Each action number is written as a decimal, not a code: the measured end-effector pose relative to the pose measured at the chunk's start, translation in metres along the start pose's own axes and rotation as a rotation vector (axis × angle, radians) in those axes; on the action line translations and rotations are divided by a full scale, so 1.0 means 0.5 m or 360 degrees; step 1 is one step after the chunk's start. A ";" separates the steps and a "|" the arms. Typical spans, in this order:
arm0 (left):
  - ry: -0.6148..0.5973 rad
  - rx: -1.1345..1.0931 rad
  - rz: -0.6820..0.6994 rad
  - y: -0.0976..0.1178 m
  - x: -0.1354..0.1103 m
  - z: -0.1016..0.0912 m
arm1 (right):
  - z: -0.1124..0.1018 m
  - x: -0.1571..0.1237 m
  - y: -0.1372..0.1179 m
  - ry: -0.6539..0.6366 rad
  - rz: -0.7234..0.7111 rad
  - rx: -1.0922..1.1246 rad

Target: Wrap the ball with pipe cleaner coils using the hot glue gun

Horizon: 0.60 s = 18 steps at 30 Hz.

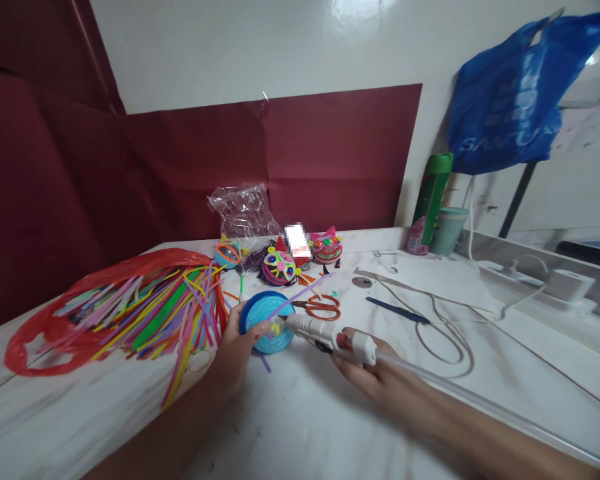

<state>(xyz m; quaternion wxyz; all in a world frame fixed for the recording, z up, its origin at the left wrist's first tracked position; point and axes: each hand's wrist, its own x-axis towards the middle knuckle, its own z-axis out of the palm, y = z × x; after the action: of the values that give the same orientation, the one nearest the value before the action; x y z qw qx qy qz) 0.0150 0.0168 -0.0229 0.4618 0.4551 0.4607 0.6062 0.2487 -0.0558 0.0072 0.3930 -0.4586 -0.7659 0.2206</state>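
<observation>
My left hand (241,335) grips the left side of a round blue coiled piece (266,308), its thumb lying over the front. Across that piece runs a purple pipe cleaner (300,295). My right hand (363,370) is wrapped round a white hot glue gun (325,331), whose nozzle is at the right part of the blue piece; whether it touches I cannot tell. A long clear glue stick (450,381) trails out of the gun's back along my right forearm. Just behind the gun lie orange-handled scissors (323,307).
A red plastic bag (25,343) of colourful pipe cleaners (155,313) spreads at left. Several decorated animal-face balls (279,268) sit at the back, beside clear wrapping (245,210). At right are a dark blue tool (397,310), a cable (460,360), a green can (433,200) and a cup (449,231).
</observation>
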 end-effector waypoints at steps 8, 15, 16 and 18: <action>0.0011 -0.0018 -0.0037 0.013 -0.006 -0.001 | -0.004 -0.001 -0.002 0.0010 -0.0031 -0.0035; 0.0024 -0.0041 -0.0027 0.015 -0.006 -0.002 | -0.008 0.003 -0.005 -0.0010 -0.0034 -0.0034; 0.0023 -0.0031 -0.0019 0.012 -0.004 -0.003 | -0.008 0.002 -0.005 -0.0011 -0.0033 -0.0038; 0.0021 -0.0015 -0.0003 0.006 -0.002 -0.004 | -0.008 0.002 -0.004 -0.0012 -0.0028 -0.0044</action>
<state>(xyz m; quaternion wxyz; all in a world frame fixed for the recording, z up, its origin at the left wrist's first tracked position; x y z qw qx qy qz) 0.0127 0.0151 -0.0202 0.4616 0.4484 0.4612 0.6109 0.2507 -0.0560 0.0112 0.3856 -0.4564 -0.7743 0.2083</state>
